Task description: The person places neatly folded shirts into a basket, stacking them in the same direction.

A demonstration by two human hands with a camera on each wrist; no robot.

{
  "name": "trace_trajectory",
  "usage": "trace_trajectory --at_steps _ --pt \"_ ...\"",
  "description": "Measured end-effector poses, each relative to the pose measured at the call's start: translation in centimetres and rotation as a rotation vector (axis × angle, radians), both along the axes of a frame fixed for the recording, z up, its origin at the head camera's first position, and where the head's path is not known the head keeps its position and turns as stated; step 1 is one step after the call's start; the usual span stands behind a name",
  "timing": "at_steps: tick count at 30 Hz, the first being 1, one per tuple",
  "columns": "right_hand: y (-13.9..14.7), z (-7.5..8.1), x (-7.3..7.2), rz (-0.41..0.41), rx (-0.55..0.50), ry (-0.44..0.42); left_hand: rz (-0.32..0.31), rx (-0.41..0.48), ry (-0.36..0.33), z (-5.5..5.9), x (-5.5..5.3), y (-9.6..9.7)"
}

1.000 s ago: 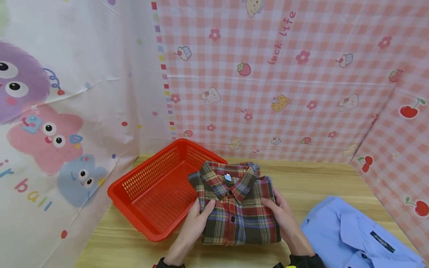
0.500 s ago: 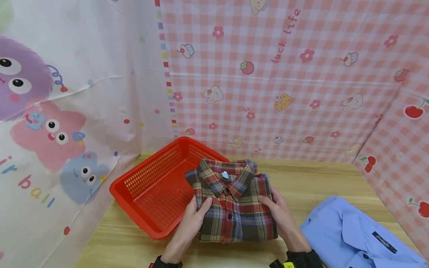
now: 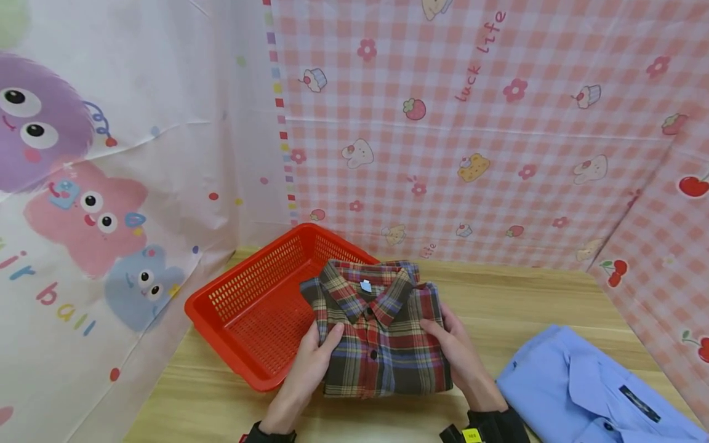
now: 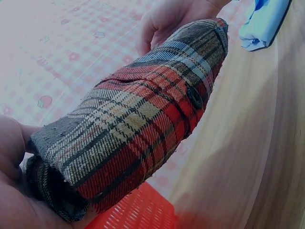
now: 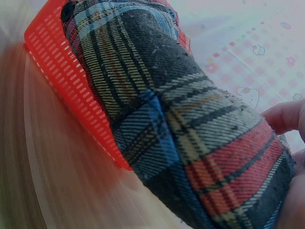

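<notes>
Two hands hold a neatly folded plaid button-up shirt [image 3: 407, 366] above a light wood-grain desk [image 3: 526, 292], with its collar [image 3: 344, 298] pointing away from the person. The left hand [image 3: 310, 363] grips one side edge and the right hand [image 3: 460, 354] the other, each closed on the fabric with the thumb on top and the fingers mostly hidden beneath. The shirt is red, dark gray, blue and cream, with dark buttons down the middle. Beyond its upper left corner sits a red plastic basket [image 3: 213, 344] with slotted walls, partly covered from view; whether they touch is unclear. At right, a folded light blue shirt [image 3: 554, 369] lies on the desk. Behind hangs a pink-and-white checked cloth [image 3: 443, 67] printed with cupcakes, flowers and strawberries.
</notes>
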State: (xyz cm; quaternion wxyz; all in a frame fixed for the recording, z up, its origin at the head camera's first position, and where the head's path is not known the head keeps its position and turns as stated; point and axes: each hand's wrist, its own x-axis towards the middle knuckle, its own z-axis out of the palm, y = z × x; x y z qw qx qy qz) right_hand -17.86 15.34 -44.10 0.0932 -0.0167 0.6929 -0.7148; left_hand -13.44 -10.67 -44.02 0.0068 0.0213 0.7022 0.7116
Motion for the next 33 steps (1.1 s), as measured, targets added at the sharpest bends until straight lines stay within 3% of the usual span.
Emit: trace_trajectory --at_steps 14,33 --pt "-1.6 0.3 -0.9 0.016 0.003 0.022 0.079 -0.019 -0.018 0.1 0.1 -1.3" --pt "-3.1 1.0 -1.9 0.07 -0.005 0.057 0.095 -0.01 -0.037 0.8 0.4 -2.5"
